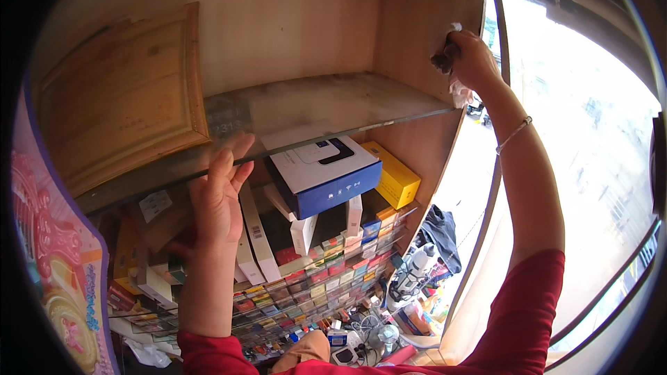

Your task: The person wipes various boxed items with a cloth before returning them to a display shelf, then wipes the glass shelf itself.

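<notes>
My right hand holds a crumpled, dark-stained cloth or wad of tissue against the right wooden side wall of a cabinet, near its front edge. A paler part of it hangs down below the hand. At the front edge of the glass shelf, my left hand is raised with its fingers apart; whether the thumb touches the glass I cannot tell. The shelf looks dusty. A framed wooden panel leans on it at the left.
Below the glass lie a blue and white box, a yellow box and racks of small packets. Cables and small devices crowd the bottom. A pink packaged toy hangs at left; a bright opening lies at right.
</notes>
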Demonstrator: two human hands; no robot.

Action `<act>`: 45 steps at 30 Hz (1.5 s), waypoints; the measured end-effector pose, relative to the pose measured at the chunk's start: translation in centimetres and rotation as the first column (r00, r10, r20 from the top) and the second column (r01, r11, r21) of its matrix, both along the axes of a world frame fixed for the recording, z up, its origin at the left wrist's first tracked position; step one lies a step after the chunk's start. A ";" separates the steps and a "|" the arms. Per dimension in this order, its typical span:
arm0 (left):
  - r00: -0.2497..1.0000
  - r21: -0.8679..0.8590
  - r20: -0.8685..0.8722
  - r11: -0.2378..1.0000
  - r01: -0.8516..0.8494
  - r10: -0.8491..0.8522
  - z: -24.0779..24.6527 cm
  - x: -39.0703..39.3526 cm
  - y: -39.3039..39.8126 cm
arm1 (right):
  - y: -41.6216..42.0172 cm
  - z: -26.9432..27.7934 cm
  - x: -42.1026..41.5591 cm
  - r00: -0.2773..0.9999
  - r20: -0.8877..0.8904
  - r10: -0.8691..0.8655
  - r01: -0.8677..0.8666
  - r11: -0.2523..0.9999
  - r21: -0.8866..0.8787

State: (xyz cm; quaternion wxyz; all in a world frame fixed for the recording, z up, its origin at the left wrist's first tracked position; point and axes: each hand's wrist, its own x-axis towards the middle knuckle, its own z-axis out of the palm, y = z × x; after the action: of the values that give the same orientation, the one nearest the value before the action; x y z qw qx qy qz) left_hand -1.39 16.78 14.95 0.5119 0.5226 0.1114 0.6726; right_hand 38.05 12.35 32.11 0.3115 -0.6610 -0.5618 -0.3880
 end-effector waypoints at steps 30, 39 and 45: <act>0.951 0.075 0.130 0.960 0.271 -0.279 -1.4 0.5 1.0 | 7.6 -6.2 -23.5 0.858 -0.293 0.422 -0.509 0.777 -0.370; 0.927 0.078 0.135 0.936 0.343 -0.351 -0.7 -1.6 -1.2 | 6.9 -4.2 -26.8 0.537 -0.630 0.561 -0.833 0.234 -0.501; 0.951 0.099 0.078 0.951 0.292 -0.300 -0.7 -3.0 -2.7 | 4.1 -2.4 -24.8 0.572 -0.574 0.586 -0.717 0.019 -0.697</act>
State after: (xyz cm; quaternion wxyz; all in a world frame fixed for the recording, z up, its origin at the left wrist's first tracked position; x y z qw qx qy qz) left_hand -4.42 14.08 14.22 0.5886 0.5234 -0.0210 0.6158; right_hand 13.27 16.50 29.69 0.0839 -0.4014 -0.8886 0.2054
